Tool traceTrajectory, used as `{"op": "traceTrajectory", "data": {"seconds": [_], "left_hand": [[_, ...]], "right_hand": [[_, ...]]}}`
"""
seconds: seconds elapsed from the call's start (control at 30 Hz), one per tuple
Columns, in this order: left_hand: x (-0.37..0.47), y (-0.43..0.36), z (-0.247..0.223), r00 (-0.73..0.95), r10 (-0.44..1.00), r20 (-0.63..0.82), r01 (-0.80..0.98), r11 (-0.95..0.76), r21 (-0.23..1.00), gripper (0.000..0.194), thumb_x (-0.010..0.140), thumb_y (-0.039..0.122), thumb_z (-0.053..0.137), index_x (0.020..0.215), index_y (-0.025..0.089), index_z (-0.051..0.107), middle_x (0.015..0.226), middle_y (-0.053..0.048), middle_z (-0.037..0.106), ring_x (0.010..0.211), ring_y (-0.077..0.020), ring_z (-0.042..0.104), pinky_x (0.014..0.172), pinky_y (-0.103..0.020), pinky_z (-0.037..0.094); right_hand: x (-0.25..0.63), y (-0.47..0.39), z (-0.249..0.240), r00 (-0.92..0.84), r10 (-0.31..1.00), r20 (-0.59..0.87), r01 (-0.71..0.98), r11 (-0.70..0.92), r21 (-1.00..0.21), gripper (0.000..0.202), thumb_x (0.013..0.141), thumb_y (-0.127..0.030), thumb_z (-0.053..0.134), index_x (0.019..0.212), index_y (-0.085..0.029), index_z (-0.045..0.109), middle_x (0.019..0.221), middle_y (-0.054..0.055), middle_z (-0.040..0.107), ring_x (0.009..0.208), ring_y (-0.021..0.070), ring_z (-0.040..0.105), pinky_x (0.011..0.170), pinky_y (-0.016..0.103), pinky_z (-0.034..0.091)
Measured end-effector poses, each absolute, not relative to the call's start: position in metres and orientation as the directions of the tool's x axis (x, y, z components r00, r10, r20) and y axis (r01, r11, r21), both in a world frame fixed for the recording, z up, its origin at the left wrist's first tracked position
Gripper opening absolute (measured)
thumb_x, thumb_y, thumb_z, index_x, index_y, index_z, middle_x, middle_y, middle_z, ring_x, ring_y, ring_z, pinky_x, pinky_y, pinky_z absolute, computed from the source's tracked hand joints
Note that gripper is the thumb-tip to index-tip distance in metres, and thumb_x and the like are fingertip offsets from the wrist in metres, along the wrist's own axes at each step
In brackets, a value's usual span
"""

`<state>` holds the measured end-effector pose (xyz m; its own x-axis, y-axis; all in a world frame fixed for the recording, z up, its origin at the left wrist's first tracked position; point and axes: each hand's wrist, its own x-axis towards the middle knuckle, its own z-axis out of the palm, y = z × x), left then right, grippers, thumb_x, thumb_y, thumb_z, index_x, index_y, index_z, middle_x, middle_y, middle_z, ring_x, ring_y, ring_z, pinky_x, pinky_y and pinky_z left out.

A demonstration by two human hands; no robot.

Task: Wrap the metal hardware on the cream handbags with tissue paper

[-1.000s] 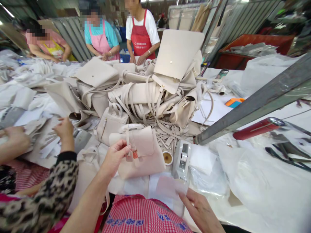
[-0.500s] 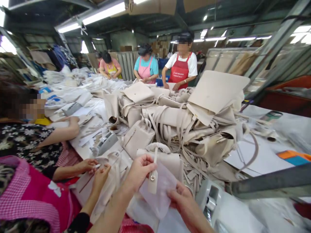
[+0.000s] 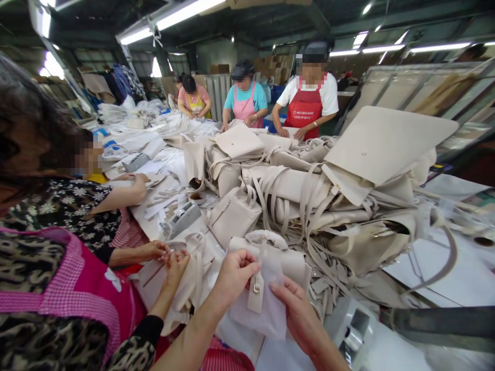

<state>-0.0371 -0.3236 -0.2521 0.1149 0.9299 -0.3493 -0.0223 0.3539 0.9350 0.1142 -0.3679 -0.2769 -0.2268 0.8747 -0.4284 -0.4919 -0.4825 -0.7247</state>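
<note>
A beige leather tag (image 3: 256,296) with a small metal buckle hangs by its strap from the pinched fingers of my left hand (image 3: 238,273). Behind the tag is a thin translucent white sheet (image 3: 270,317). My right hand (image 3: 296,306) pinches the sheet's right side between thumb and fingers. Just beyond my hands stands a beige bag (image 3: 288,260), its curved top handle (image 3: 266,238) wrapped in white material.
A large pile of beige bags and straps (image 3: 294,190) fills the table beyond. Grey tape dispensers (image 3: 353,330) (image 3: 185,219) stand right and left. At left, a co-worker's hands (image 3: 174,263) work close to my left arm. More people stand across the table.
The view has swung left, so the surroundings appear farther right. The sheet has shifted behind the tag and hangs lower, and my right hand is closer to the tag.
</note>
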Motion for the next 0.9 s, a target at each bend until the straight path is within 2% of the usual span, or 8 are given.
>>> {"op": "traceTrajectory", "data": {"seconds": [0.2,0.4,0.53,0.6,0.63,0.77,0.83,0.9], "left_hand": [[-0.038,-0.322,-0.249,0.088,0.941,-0.327,0.039,0.325,0.945,0.016,0.067,0.032,0.066,0.068,0.021,0.054,0.054,0.004,0.054,0.047,-0.0131,0.048,0.046,-0.025,0.037],[-0.036,-0.324,-0.239,0.031,0.984,-0.176,0.358,0.153,0.921,0.013,0.072,0.025,0.063,0.062,0.019,0.058,0.058,0.003,0.054,0.058,-0.0143,0.049,0.057,-0.026,0.034],[-0.044,-0.327,-0.239,-0.065,0.996,-0.06,0.415,0.082,0.906,0.009,0.07,0.026,0.07,0.069,0.021,0.062,0.063,0.003,0.056,0.063,-0.0155,0.051,0.061,-0.026,0.034],[-0.053,-0.326,-0.239,-0.144,0.989,-0.028,0.37,0.08,0.926,0.014,0.071,0.031,0.072,0.075,0.022,0.063,0.068,0.002,0.058,0.066,-0.0158,0.052,0.064,-0.025,0.036],[-0.058,-0.326,-0.239,-0.14,0.987,-0.077,0.321,0.119,0.939,0.017,0.073,0.036,0.071,0.075,0.021,0.063,0.068,0.002,0.059,0.065,-0.016,0.052,0.063,-0.026,0.037],[-0.067,-0.327,-0.241,0.212,0.876,-0.434,-0.013,0.446,0.895,0.042,0.077,0.059,0.064,0.068,0.018,0.064,0.062,-0.002,0.061,0.057,-0.016,0.053,0.056,-0.027,0.039],[-0.061,-0.329,-0.244,0.321,0.813,-0.485,-0.147,0.549,0.823,0.042,0.07,0.058,0.073,0.07,0.016,0.068,0.063,-0.003,0.065,0.059,-0.0164,0.057,0.058,-0.027,0.042],[-0.05,-0.331,-0.248,0.316,0.802,-0.507,-0.223,0.582,0.782,0.039,0.059,0.048,0.083,0.074,0.014,0.071,0.065,-0.004,0.067,0.062,-0.0174,0.06,0.062,-0.028,0.046]], "right_hand": [[0.103,-0.367,-0.277,-0.143,0.906,-0.399,-0.597,-0.401,-0.695,0.05,0.066,-0.037,0.087,0.111,-0.021,0.072,0.1,0.007,0.079,0.093,0.0299,0.072,0.079,0.04,0.056],[0.092,-0.37,-0.276,-0.09,0.922,-0.376,-0.495,-0.369,-0.786,0.062,0.065,-0.038,0.088,0.12,-0.02,0.066,0.108,0.008,0.077,0.094,0.0267,0.072,0.08,0.036,0.056],[0.097,-0.369,-0.268,-0.131,0.926,-0.355,-0.487,-0.372,-0.79,0.061,0.064,-0.035,0.089,0.118,-0.019,0.066,0.109,0.009,0.077,0.097,0.0272,0.071,0.088,0.038,0.054],[0.103,-0.367,-0.263,-0.173,0.913,-0.369,-0.486,-0.405,-0.774,0.061,0.063,-0.034,0.089,0.117,-0.019,0.067,0.105,0.008,0.078,0.095,0.0264,0.072,0.087,0.038,0.054],[0.106,-0.366,-0.262,-0.193,0.904,-0.38,-0.476,-0.425,-0.77,0.06,0.062,-0.035,0.09,0.116,-0.019,0.067,0.102,0.008,0.078,0.092,0.0261,0.072,0.085,0.038,0.055],[0.115,-0.363,-0.261,-0.233,0.898,-0.373,-0.425,-0.439,-0.792,0.058,0.062,-0.036,0.089,0.114,-0.018,0.068,0.098,0.008,0.078,0.089,0.0268,0.072,0.081,0.037,0.055],[0.116,-0.361,-0.264,-0.239,0.906,-0.35,-0.403,-0.421,-0.813,0.058,0.065,-0.036,0.087,0.116,-0.019,0.067,0.1,0.007,0.078,0.089,0.0267,0.072,0.08,0.037,0.056],[0.116,-0.36,-0.267,-0.236,0.91,-0.34,-0.38,-0.409,-0.83,0.058,0.067,-0.037,0.086,0.118,-0.019,0.066,0.099,0.007,0.078,0.087,0.0263,0.071,0.079,0.037,0.056]]}}
